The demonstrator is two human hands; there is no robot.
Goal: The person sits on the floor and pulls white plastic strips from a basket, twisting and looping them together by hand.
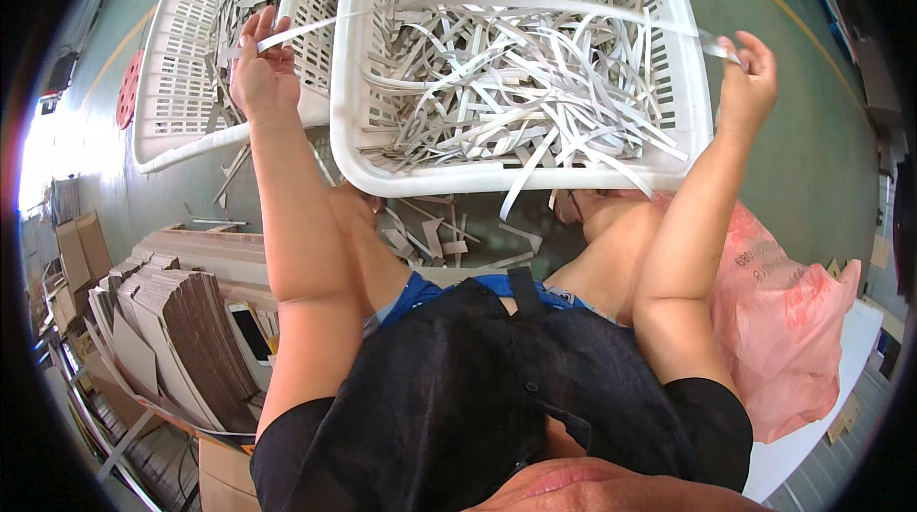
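- Head view: the left hand (263, 74) pinches one end of a long white strip (535, 3).
- The right hand (749, 74) pinches its other end, fingers clamped on it.
- The strip stretches above a white basket (458, 181) heaped with loose strips (535, 92).
- A second basket (177, 82) stands just left.

Your left grip (266, 73) and right grip (748, 77) hold a white strip (525, 2) over a white basket (458, 181) of loose strips (530, 96).
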